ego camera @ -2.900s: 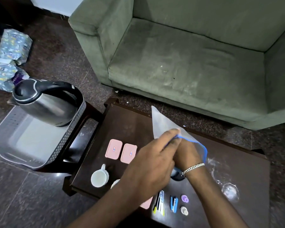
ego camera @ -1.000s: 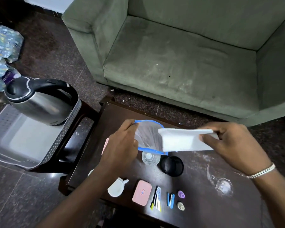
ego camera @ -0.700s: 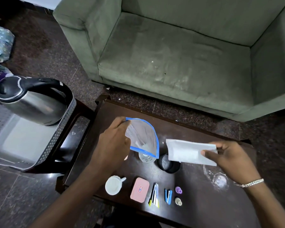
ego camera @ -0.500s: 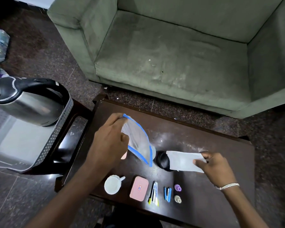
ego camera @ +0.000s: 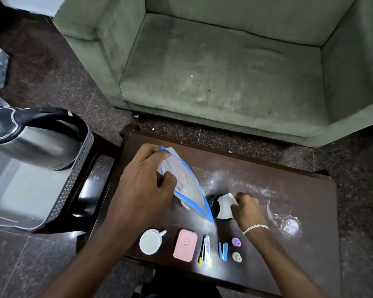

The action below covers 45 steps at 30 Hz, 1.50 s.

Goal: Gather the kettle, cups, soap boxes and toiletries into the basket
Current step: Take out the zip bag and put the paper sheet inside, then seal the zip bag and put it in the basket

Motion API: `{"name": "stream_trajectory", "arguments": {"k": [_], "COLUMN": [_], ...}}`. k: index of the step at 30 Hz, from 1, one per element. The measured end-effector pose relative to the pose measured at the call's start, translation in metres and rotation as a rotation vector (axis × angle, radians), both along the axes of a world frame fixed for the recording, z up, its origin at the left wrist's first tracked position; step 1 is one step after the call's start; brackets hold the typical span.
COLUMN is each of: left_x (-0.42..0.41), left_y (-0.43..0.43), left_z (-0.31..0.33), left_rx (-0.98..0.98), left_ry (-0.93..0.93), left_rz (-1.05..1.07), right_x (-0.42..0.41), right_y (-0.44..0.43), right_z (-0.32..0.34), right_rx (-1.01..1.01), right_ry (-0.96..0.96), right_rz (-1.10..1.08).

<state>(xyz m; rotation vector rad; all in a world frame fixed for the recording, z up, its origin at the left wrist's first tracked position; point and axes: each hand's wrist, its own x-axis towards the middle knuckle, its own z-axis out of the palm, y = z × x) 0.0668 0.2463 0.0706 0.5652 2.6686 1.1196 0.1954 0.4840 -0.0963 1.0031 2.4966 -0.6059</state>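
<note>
Left hand (ego camera: 146,190): pinching the rim of a clear, blue-edged zip pouch (ego camera: 186,188), mouth held open.
Right hand (ego camera: 247,208): gripping a white folded packet (ego camera: 225,206) above the black round jar (ego camera: 213,204).
Kettle: steel kettle (ego camera: 30,143) in the grey perforated basket (ego camera: 69,188), left of the counter (ego camera: 267,190).
Advice: keep the mouth wide; feed the packet in narrow end first.

A dark wooden worktop (ego camera: 267,183), dusty with pale smears, stands before a green sofa. Along its near edge lie, left to right, a white cup (ego camera: 150,241), a pink soap box (ego camera: 185,244), a nail clipper (ego camera: 205,249), a blue clip (ego camera: 223,251) and two small caps (ego camera: 236,249). A black round container (ego camera: 214,203) stands mid-top, and clear glassware (ego camera: 289,224) sits to the right.
</note>
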Motion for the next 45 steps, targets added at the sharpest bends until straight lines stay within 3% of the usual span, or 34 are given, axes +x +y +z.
{"name": "stream_trajectory", "arguments": {"k": [4,7,10,12,15,17,21,25,29,31,36,40,45], "left_x": [0.0,0.001,0.004,0.005,0.007,0.007,0.0,-0.018,-0.026,-0.013,0.015,0.011,0.009], "left_y": [0.0,-0.001,0.001,0.005,0.011,0.015,0.015,0.008,0.013,0.025,0.058,0.061,0.06], "left_z": [0.011,0.02,0.029,0.036,0.045,0.049,0.059,0.054,0.021,0.002,-0.027,-0.031,-0.033], "left_rx": [-0.013,-0.004,0.015,0.034,0.05,0.055,0.098,0.415,0.583,0.676,0.748,0.643,0.666], "left_ry": [-0.012,-0.029,-0.03,-0.019,-0.003,0.014,0.107,-0.104,-0.573,-0.695,-0.504,-0.376,-0.445], "left_rz": [-0.05,-0.098,-0.111,-0.115,-0.107,-0.104,-0.113,-0.046,-0.134,-0.216,-0.102,-0.166,-0.158], "right_x": [0.009,0.02,0.033,0.039,0.035,0.025,0.006,-0.004,-0.017,-0.022,-0.017,-0.008,0.002], "right_y": [0.0,0.005,0.003,-0.009,-0.035,-0.05,-0.059,-0.028,0.008,0.021,0.035,0.039,0.038], "right_z": [0.005,0.034,0.073,0.092,0.099,0.103,0.117,0.134,0.148,0.149,0.146,0.137,0.134], "right_rx": [-0.008,-0.036,-0.3,-0.416,-0.349,-0.349,-0.637,-0.774,-1.001,-0.971,-0.953,-0.911,-0.999], "right_ry": [0.029,0.329,0.63,0.563,0.502,0.577,0.879,1.054,1.046,0.998,0.969,0.994,1.075], "right_rz": [-0.014,-0.073,-0.039,0.154,0.346,0.277,-0.165,-0.202,-0.234,-0.217,-0.257,-0.318,-0.331]}}
